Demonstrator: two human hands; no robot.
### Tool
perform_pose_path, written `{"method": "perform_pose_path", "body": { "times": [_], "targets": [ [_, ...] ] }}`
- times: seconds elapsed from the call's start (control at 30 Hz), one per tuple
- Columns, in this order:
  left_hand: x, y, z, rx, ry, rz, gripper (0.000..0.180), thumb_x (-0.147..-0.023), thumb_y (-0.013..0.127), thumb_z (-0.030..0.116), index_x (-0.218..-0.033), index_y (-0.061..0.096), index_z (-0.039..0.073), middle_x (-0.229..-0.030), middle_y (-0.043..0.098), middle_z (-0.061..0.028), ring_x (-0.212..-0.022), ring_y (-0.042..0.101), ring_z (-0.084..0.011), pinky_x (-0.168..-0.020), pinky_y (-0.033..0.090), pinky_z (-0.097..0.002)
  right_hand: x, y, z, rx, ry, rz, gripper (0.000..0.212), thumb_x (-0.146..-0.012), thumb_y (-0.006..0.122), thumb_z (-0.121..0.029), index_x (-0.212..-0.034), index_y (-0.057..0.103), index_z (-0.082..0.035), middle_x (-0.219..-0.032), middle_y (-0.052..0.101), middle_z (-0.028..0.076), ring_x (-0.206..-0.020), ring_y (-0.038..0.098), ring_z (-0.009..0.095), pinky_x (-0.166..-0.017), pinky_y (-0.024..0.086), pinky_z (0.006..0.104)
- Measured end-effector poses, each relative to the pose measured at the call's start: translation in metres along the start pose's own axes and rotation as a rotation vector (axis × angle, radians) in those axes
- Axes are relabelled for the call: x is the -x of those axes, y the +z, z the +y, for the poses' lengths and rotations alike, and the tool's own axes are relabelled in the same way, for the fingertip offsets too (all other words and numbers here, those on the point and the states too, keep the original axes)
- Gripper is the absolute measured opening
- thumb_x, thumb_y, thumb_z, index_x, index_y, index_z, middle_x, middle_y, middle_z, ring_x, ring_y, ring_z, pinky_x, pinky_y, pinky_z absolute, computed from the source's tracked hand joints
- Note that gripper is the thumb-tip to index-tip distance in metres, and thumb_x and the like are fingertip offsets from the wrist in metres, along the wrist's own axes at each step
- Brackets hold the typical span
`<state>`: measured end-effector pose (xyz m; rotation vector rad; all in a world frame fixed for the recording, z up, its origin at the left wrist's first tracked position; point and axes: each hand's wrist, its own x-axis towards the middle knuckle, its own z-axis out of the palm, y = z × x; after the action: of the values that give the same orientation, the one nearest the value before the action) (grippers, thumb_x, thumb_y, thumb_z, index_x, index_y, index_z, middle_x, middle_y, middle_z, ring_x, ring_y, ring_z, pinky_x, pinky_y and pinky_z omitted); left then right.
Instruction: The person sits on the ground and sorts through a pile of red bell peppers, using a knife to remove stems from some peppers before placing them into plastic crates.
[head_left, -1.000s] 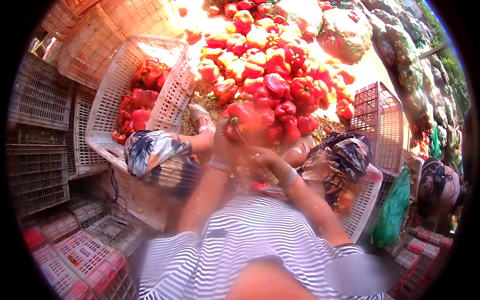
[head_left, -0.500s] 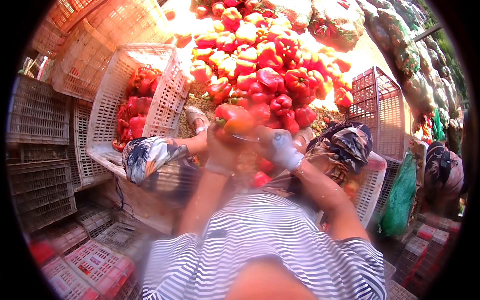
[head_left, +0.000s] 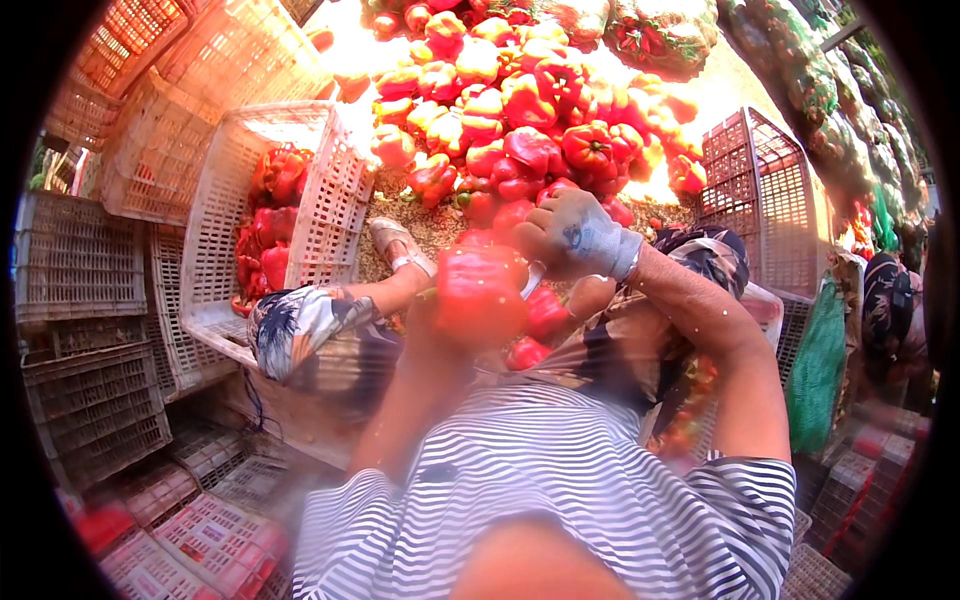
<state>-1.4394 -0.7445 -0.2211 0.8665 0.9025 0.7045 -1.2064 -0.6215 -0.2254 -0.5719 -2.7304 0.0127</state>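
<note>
My left hand point(head_left: 436, 335), blurred, is wrapped round a red bell pepper point(head_left: 482, 292) held in front of my lap. Just right of that pepper, my gloved right hand point(head_left: 575, 236) is closed, knuckles up. A short pale blade of a knife point(head_left: 534, 277) points down from it close to the pepper's side; the handle is hidden in the fist. Beyond both hands spreads a large pile of red bell peppers point(head_left: 528, 150), some showing yellow or green. A few more peppers point(head_left: 527, 352) lie between my legs.
A white plastic crate point(head_left: 333, 190) holding red peppers point(head_left: 268, 225) stands at my left knee. Stacked crates point(head_left: 80, 262) line the left side. To the right are another crate point(head_left: 757, 195), a green mesh bag point(head_left: 814, 370) and piled filled sacks point(head_left: 800, 90).
My right hand has lifted up and away to the right, the blade leaving the pepper's near side. My left hand has lowered the pepper closer to me and turned it.
</note>
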Motion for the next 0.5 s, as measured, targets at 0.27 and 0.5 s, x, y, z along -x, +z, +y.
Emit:
{"method": "perform_pose_path", "body": {
  "times": [0.27, 0.5],
  "targets": [
    [0.026, -0.005, -0.029, 0.000, 0.087, -0.061, 0.044, -0.097, 0.057, 0.020, -0.136, 0.050, 0.002, -0.129, 0.063, -0.0140, -0.122, 0.059, -0.0226, -0.107, 0.046, -0.0342, -0.047, -0.049, 0.017, 0.177, -0.606, -0.045, 0.014, -0.079, 0.064, -0.027, -0.079, 0.056, -0.015, -0.072, 0.056, -0.001, -0.070, 0.060, 0.020, -0.060, 0.044, 0.0363],
    [-0.016, 0.017, 0.023, 0.780, -0.334, -0.187, 0.038, -0.100, 0.053, 0.022, -0.132, 0.053, 0.001, -0.124, 0.064, -0.0121, -0.116, 0.061, -0.0219, -0.101, 0.050, -0.0350, -0.096, -0.049, 0.010, 0.399, -0.816, 0.042, 0.013, -0.074, 0.065, -0.024, -0.063, 0.061, -0.018, -0.073, 0.059, -0.005, -0.073, 0.060, 0.018, -0.071, 0.045, 0.0331]
  ]
}}
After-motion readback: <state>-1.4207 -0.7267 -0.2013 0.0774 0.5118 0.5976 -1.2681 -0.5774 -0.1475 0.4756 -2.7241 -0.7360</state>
